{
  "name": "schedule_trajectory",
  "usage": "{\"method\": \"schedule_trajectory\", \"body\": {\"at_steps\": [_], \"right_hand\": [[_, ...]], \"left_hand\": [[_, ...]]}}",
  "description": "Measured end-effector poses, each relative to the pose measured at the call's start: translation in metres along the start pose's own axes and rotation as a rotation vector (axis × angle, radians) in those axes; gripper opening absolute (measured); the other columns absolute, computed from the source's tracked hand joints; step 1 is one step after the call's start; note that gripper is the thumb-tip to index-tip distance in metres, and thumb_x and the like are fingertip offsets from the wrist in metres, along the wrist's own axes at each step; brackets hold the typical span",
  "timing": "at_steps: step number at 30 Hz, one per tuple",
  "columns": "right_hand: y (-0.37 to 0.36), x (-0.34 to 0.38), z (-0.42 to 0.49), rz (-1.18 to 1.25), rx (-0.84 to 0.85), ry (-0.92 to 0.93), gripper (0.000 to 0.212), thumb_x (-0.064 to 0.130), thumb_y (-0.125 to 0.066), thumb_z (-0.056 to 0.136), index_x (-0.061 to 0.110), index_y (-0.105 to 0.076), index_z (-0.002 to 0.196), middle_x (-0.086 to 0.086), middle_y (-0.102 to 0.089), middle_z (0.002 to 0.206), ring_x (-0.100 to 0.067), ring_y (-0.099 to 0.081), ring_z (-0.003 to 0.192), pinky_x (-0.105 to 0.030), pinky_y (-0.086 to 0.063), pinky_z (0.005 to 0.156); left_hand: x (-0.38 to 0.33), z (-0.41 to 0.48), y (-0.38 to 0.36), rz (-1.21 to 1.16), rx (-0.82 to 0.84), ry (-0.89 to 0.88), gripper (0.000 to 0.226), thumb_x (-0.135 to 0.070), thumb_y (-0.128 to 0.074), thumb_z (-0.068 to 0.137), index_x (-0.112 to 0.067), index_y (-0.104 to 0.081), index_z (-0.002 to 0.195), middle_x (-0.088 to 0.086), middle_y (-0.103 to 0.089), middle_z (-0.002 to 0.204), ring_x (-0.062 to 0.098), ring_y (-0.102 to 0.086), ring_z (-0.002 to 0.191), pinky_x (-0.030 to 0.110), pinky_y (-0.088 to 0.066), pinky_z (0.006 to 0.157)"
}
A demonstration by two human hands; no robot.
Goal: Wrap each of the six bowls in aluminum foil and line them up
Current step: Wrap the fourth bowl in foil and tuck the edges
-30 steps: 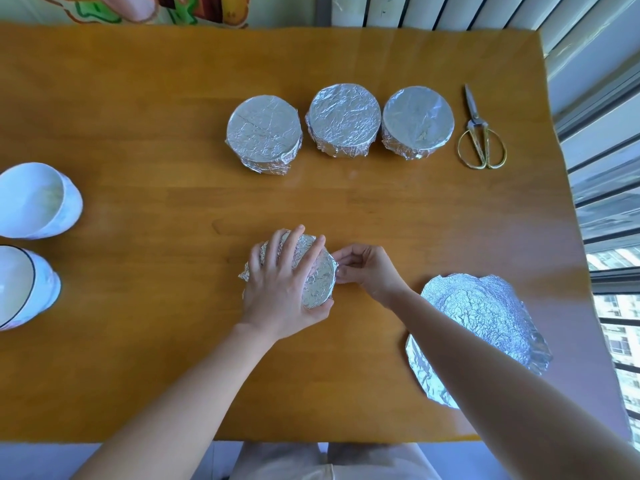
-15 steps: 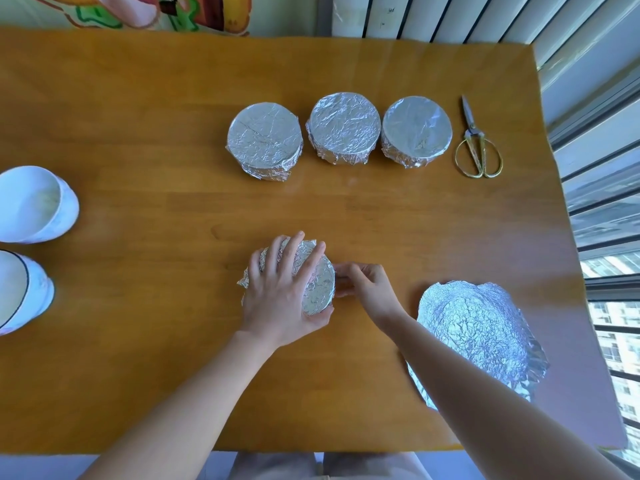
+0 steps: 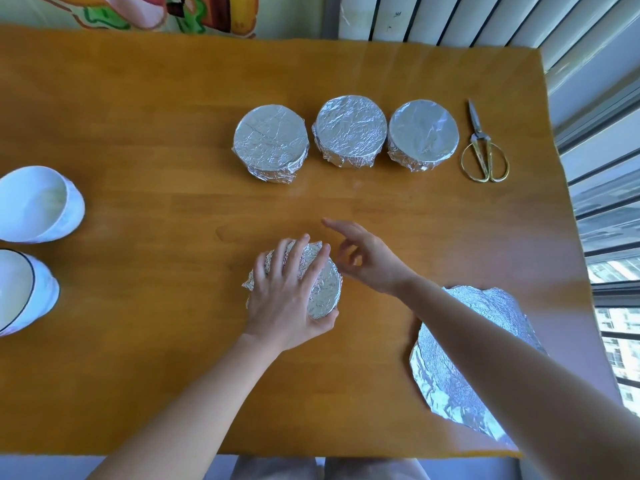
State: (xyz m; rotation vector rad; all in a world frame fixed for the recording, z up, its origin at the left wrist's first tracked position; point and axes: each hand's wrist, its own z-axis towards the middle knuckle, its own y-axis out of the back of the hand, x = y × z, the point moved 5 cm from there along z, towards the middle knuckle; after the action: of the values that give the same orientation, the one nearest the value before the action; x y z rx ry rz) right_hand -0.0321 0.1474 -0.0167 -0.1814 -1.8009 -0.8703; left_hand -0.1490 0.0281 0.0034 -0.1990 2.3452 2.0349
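Pressing the round foil-wrapped bowl [image 3: 325, 292] at the lower centre of the frame, the left hand [image 3: 287, 299] lay on top with spread fingers [image 3: 296, 254]. The right hand [image 3: 370, 265] hovered beside it, released and empty. The loose foil at the left rim probably needed gentle smoothing downward.

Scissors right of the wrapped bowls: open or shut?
Shut. The scissors lie flat with both blades together as one narrow point, handle loops side by side.
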Motion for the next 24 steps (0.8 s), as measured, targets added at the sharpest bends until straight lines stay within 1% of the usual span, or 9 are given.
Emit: {"method": "schedule_trajectory", "body": {"at_steps": [2,4,7,9,12,15,17,21,24], "right_hand": [[-0.003,0.002,0.009,-0.056,0.034,0.013,0.062,-0.011,-0.057,0.079,0.014,-0.056,0.136,0.001,-0.065,0.117,-0.016,-0.063,0.078,-0.034,-0.056,0.072],[-0.004,-0.001,0.011,-0.053,0.016,0.002,0.052,-0.012,-0.057,0.078,0.011,-0.065,0.124,0.005,-0.069,0.095,-0.019,-0.066,0.077,-0.032,-0.056,0.076],[-0.004,-0.006,0.007,0.025,-0.016,-0.027,0.032,-0.015,-0.061,0.079,0.005,-0.072,0.101,0.014,-0.065,0.080,0.002,-0.063,0.073,-0.015,-0.053,0.073],[-0.006,-0.006,0.002,0.057,-0.041,-0.025,0.029,-0.016,-0.061,0.078,0.004,-0.074,0.092,0.011,-0.065,0.080,0.005,-0.063,0.073,-0.013,-0.052,0.073],[-0.010,-0.005,-0.002,0.106,-0.069,-0.062,0.033,-0.015,-0.061,0.079,0.008,-0.076,0.096,0.001,-0.066,0.087,-0.002,-0.063,0.075,-0.023,-0.055,0.075],[-0.014,-0.007,-0.008,0.305,-0.004,-0.220,0.035,-0.007,-0.054,0.093,0.020,-0.073,0.102,0.002,-0.069,0.092,-0.003,-0.064,0.078,-0.025,-0.053,0.077],[-0.017,-0.009,-0.016,0.414,-0.001,-0.333,0.028,0.001,-0.048,0.100,0.019,-0.065,0.114,-0.002,-0.071,0.098,-0.002,-0.065,0.080,-0.027,-0.054,0.079],[-0.012,-0.008,-0.045,0.350,-0.361,-0.417,0.027,0.013,-0.052,0.101,0.023,-0.056,0.125,-0.002,-0.066,0.116,-0.013,-0.063,0.093,-0.036,-0.053,0.086],[-0.027,0.003,-0.060,0.520,-0.343,-0.471,0.028,0.017,-0.051,0.102,0.024,-0.053,0.129,0.000,-0.062,0.114,-0.013,-0.063,0.094,-0.028,-0.054,0.074]], "left_hand": [[0.000,0.000,0.000,-0.003,-0.003,0.001,0.095,-0.072,-0.053,0.072,-0.027,-0.033,0.153,0.012,-0.032,0.157,0.038,-0.034,0.139,0.058,-0.031,0.105],[-0.001,0.000,0.000,-0.002,-0.002,0.002,0.095,-0.072,-0.052,0.072,-0.027,-0.033,0.154,0.012,-0.032,0.157,0.038,-0.035,0.139,0.058,-0.032,0.105],[0.000,0.001,0.000,-0.007,0.003,0.011,0.095,-0.073,-0.050,0.073,-0.027,-0.030,0.154,0.012,-0.031,0.157,0.038,-0.034,0.140,0.059,-0.032,0.105],[0.000,0.001,-0.001,-0.010,0.004,0.010,0.095,-0.073,-0.049,0.074,-0.027,-0.029,0.155,0.013,-0.031,0.157,0.038,-0.033,0.140,0.060,-0.032,0.106],[0.000,0.001,-0.002,-0.012,0.004,0.012,0.095,-0.073,-0.048,0.074,-0.027,-0.028,0.155,0.013,-0.030,0.158,0.038,-0.033,0.140,0.060,-0.032,0.106],[0.000,0.001,-0.001,-0.014,-0.003,0.017,0.096,-0.073,-0.049,0.074,-0.027,-0.028,0.155,0.012,-0.030,0.157,0.037,-0.033,0.140,0.060,-0.032,0.105],[0.000,0.001,0.000,-0.018,-0.004,0.017,0.096,-0.073,-0.050,0.073,-0.026,-0.029,0.155,0.012,-0.031,0.157,0.037,-0.034,0.139,0.059,-0.032,0.105],[-0.001,0.000,-0.002,-0.030,0.015,0.033,0.099,-0.075,-0.048,0.073,-0.026,-0.026,0.156,0.012,-0.029,0.159,0.038,-0.034,0.140,0.058,-0.031,0.106],[-0.003,0.000,-0.003,-0.044,0.033,0.087,0.108,-0.088,-0.036,0.073,-0.023,-0.020,0.158,0.011,-0.024,0.162,0.036,-0.030,0.143,0.058,-0.029,0.109]]}}
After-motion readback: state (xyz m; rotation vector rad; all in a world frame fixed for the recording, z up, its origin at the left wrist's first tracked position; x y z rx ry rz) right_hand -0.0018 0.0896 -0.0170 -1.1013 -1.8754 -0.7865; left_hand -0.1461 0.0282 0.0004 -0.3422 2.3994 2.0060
